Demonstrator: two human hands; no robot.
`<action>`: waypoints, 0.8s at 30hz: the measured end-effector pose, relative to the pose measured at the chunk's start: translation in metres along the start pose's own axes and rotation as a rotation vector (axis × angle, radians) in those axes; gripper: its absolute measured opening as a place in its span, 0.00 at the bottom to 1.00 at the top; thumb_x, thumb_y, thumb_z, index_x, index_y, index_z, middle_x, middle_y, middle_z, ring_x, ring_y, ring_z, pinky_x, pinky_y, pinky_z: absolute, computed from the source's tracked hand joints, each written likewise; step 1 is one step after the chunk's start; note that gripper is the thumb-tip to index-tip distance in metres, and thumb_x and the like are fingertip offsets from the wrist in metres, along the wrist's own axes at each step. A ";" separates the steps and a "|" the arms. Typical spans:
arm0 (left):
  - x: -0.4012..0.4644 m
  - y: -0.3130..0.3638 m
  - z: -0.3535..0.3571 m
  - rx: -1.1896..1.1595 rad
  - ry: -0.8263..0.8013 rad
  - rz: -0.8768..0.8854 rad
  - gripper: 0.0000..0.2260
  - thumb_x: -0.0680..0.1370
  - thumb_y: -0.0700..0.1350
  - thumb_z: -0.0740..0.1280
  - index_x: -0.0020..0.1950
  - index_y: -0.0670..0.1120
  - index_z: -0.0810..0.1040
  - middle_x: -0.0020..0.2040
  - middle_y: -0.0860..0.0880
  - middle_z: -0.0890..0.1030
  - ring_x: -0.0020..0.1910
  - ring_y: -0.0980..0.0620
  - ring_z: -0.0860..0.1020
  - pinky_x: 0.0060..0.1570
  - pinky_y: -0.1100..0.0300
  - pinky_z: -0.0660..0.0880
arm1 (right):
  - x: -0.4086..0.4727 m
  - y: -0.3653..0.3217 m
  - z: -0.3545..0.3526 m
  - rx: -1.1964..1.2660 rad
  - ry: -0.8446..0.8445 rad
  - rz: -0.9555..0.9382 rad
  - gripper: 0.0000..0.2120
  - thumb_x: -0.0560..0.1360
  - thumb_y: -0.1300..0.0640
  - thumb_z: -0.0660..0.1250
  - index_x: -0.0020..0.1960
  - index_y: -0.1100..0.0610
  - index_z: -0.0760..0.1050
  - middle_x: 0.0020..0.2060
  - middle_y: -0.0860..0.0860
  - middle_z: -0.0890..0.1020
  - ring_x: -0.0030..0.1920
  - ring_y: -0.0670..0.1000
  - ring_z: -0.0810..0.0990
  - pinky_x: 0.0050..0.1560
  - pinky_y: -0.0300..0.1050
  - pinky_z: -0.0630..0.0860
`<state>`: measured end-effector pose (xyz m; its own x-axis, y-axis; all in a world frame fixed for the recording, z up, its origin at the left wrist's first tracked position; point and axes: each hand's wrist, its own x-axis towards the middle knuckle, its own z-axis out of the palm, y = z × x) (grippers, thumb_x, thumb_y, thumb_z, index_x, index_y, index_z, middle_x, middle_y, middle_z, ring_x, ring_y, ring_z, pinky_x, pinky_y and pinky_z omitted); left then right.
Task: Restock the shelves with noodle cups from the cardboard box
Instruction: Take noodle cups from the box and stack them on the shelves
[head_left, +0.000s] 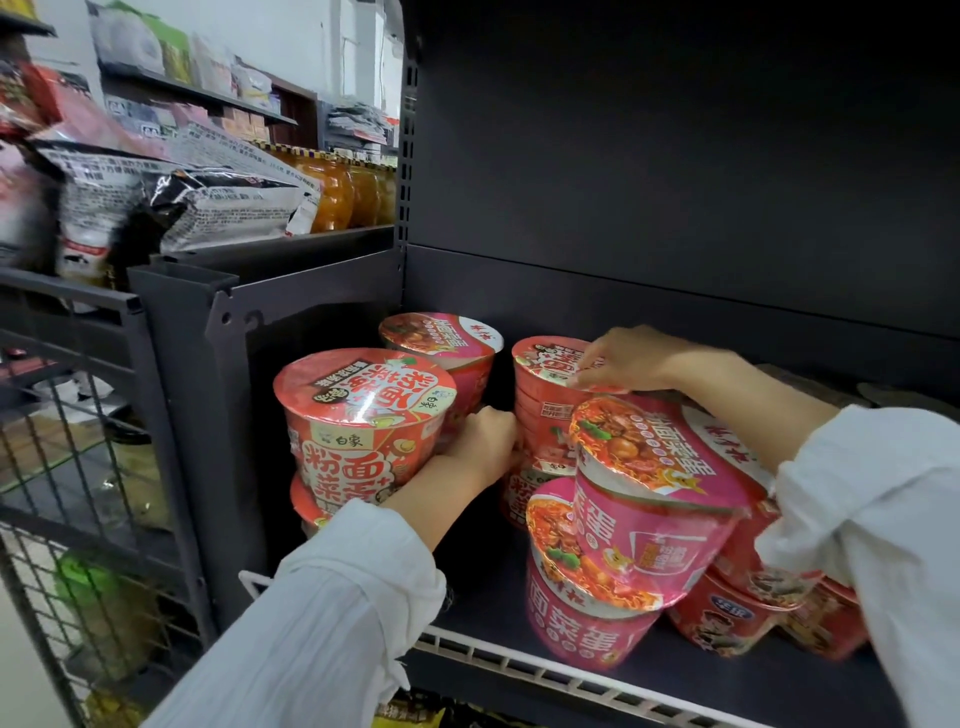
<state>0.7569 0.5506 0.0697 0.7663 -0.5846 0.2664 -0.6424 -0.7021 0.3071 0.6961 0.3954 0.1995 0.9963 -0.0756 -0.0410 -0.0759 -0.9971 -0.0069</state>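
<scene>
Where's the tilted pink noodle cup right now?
Head view, right of centre: the tilted pink noodle cup leans on another pink cup at the shelf front, below the right hand.

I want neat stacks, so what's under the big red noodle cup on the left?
Under the red noodle cup sits another red cup, only its lid edge showing. The left hand and sleeve cover the rest.
</scene>
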 end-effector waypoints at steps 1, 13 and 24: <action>-0.001 0.000 0.000 -0.001 0.002 -0.001 0.11 0.76 0.43 0.66 0.55 0.38 0.81 0.55 0.41 0.81 0.55 0.42 0.78 0.55 0.53 0.75 | 0.001 -0.005 0.003 -0.044 0.036 0.031 0.23 0.73 0.34 0.60 0.50 0.52 0.81 0.49 0.48 0.82 0.50 0.52 0.80 0.56 0.49 0.75; -0.004 0.000 0.009 -0.063 0.036 -0.018 0.12 0.76 0.43 0.64 0.55 0.39 0.81 0.54 0.39 0.81 0.55 0.40 0.78 0.54 0.52 0.75 | 0.002 -0.010 0.005 0.030 0.005 0.080 0.28 0.74 0.35 0.60 0.56 0.59 0.79 0.55 0.53 0.82 0.54 0.55 0.80 0.57 0.49 0.75; -0.002 0.000 0.007 -0.090 0.041 -0.061 0.11 0.76 0.44 0.67 0.54 0.39 0.81 0.55 0.39 0.79 0.54 0.40 0.78 0.55 0.52 0.75 | 0.013 -0.036 0.023 -0.099 0.306 0.242 0.29 0.69 0.30 0.62 0.44 0.57 0.75 0.44 0.54 0.81 0.47 0.56 0.80 0.44 0.47 0.76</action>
<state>0.7556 0.5493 0.0629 0.8041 -0.5237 0.2815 -0.5943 -0.6954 0.4039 0.7105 0.4304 0.1763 0.9173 -0.2931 0.2697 -0.3207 -0.9450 0.0638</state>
